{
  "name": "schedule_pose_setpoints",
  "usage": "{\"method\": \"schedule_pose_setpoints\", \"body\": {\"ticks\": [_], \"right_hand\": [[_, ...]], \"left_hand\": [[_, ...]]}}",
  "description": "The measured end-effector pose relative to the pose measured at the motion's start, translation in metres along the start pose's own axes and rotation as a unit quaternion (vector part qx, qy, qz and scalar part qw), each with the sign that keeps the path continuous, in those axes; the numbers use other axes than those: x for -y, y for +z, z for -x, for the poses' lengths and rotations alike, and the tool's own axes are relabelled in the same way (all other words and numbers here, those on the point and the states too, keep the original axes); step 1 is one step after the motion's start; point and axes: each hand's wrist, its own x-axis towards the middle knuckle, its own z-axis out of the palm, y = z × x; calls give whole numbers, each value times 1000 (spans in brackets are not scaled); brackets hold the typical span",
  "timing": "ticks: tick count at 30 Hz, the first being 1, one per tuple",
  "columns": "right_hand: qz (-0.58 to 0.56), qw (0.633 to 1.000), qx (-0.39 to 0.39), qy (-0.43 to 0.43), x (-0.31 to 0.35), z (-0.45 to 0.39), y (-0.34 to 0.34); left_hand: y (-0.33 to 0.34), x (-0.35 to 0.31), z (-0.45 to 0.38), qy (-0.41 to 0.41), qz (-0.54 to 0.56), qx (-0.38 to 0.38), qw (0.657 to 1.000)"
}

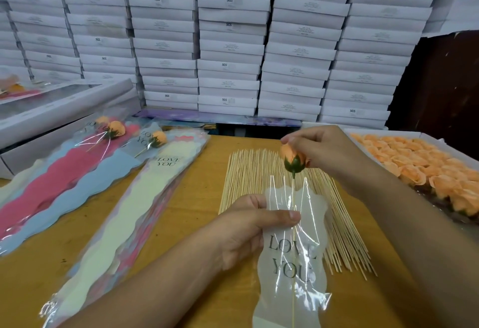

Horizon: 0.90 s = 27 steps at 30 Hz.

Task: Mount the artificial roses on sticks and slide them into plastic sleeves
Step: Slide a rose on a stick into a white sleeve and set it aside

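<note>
My right hand [320, 146] pinches an orange artificial rose [293, 159] with a green base, mounted on a thin stick [294, 250]. The stick runs down inside a clear plastic sleeve [295, 255] printed "LOVE YOU". My left hand [248, 226] grips the sleeve's upper left edge, thumb on top. The rose head is above the sleeve's mouth. Both are held over a spread of bamboo sticks [259, 172] on the wooden table [197, 185].
A tray of loose orange roses [420, 169] stands at the right. Stacks of empty coloured sleeves [124, 206] lie on the left, with two finished sleeved roses [116, 131] on top. White boxes [233, 42] are stacked along the back.
</note>
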Motion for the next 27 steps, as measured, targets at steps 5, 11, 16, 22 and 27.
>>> {"method": "schedule_pose_setpoints", "body": {"ticks": [5, 11, 16, 22, 27], "right_hand": [[-16, 1000, 9, -12, -9, 5, 7], [-18, 1000, 10, -14, -17, 10, 15], [-17, 1000, -4, -21, -20, 15, 19], [-4, 1000, -13, -25, -21, 17, 21], [-10, 1000, -9, -28, -20, 19, 23]], "left_hand": [[1, -1, -1, 4, 51, -5, 999], [-3, 0, -5, -4, 65, -16, 998], [-1, 0, -7, -3, 68, -53, 996], [0, 0, -5, 0, 71, -49, 996], [3, -2, -2, -1, 71, -60, 996]]}}
